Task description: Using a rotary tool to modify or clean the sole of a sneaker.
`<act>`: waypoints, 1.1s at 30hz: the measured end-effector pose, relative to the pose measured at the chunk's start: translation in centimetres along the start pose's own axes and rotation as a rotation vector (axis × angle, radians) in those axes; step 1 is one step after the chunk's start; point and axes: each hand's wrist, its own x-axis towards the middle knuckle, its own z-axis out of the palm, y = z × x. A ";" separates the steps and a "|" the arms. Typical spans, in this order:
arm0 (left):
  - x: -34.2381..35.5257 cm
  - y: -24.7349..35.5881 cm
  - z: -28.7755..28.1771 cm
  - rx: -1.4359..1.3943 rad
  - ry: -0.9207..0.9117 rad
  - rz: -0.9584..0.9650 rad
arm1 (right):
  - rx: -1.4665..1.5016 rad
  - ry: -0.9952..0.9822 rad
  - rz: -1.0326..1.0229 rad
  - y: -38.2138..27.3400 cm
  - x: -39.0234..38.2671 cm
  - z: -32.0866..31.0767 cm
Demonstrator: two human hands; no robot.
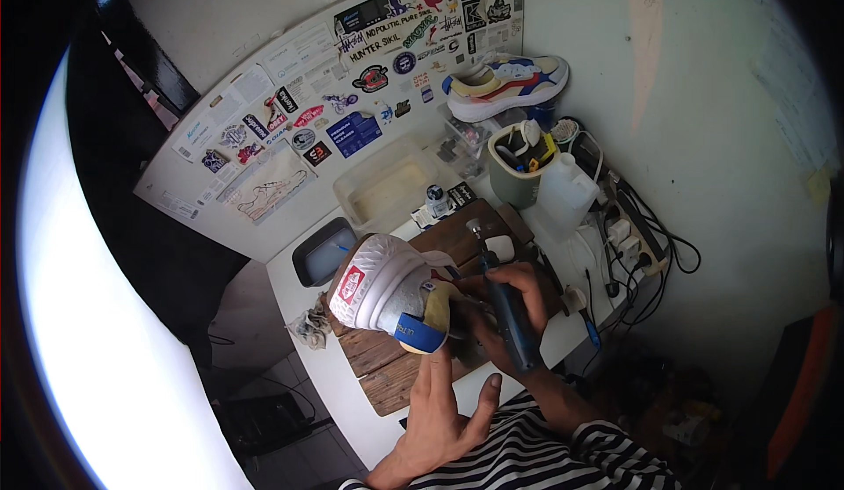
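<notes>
A multicoloured sneaker (391,283) is tilted over the wooden board, its white sole toward the left and its blue heel tab toward me. My left hand (448,420) reaches up to the heel with fingers stretched out and thumb spread apart. Its fingertips meet the heel's lower edge and are partly hidden there. In my right hand (519,301) is a dark teal, pen-shaped rotary tool (508,314), its metal tip pointing up and away from me. The fingers of that hand wrap round the tool, close beside the shoe's opening.
Under the shoe lies a wooden board (382,371) on a white table (308,384). Behind stand a dark tub (308,266), a clear plastic bin (387,178), a tool pot (512,182) and a white jug (567,191). A second sneaker (510,86) sits at the back; cables (655,226) run along the right.
</notes>
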 end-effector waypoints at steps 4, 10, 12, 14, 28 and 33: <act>-0.1 0.5 -0.3 0.331 0.026 0.123 | -0.114 -0.005 0.010 0.2 0.0 -0.6; -1.7 -7.8 -3.2 0.054 0.976 0.731 | -0.187 -0.011 -0.042 -0.3 -1.2 -1.3; 2.1 -6.7 -4.8 -0.092 0.936 0.530 | -0.194 -0.026 -0.041 -0.5 -1.8 -1.6; 4.3 -6.9 -5.6 -0.440 0.482 0.408 | -0.265 -0.188 -0.105 -0.5 -1.7 -2.5; 7.7 -7.9 -5.8 -0.962 0.101 0.487 | 0.083 -0.208 0.098 -5.2 -1.1 -3.4; 7.7 -7.4 -5.8 -0.973 0.140 0.392 | 0.077 -0.161 0.104 -5.1 -1.6 -3.1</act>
